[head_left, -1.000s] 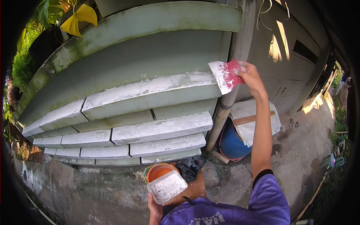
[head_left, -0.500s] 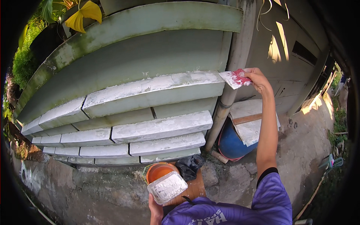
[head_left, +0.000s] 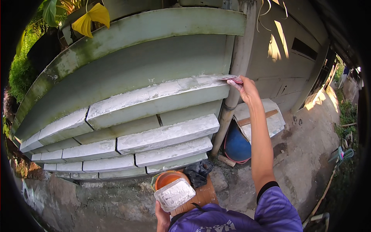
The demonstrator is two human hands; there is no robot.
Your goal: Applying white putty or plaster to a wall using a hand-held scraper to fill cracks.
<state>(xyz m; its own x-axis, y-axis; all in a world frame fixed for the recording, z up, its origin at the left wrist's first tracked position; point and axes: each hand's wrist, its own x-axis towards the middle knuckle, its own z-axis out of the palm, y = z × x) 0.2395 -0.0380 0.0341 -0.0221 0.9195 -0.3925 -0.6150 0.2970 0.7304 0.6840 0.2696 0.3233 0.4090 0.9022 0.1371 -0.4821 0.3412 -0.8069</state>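
My right hand (head_left: 247, 91) grips a red putty scraper (head_left: 230, 78), which lies nearly flat at the right end of the upper ledge (head_left: 158, 92). White paste coats much of that ledge's top, with greenish patches showing through. Low in front of me, my left hand (head_left: 162, 216) holds a shallow rectangular tray (head_left: 165, 205) by its left side. Thick white putty (head_left: 177, 193) is spread in the tray. Below the upper ledge, more stepped ledges (head_left: 170, 133) carry white coats on their tops, with dark gaps between blocks.
An orange bucket (head_left: 169, 178) stands partly behind the tray, beside a black plastic bag (head_left: 198, 173) and a brown board (head_left: 206, 193). A vertical pipe (head_left: 240, 58) runs just past the ledge's end. Right of it sits a covered blue drum (head_left: 236, 142). A yellow leaf (head_left: 92, 19) hangs upper left.
My right hand has moved left and slightly down, bringing the scraper from beside the pipe onto the ledge's end and tilting it flatter. My left hand still holds the tray.
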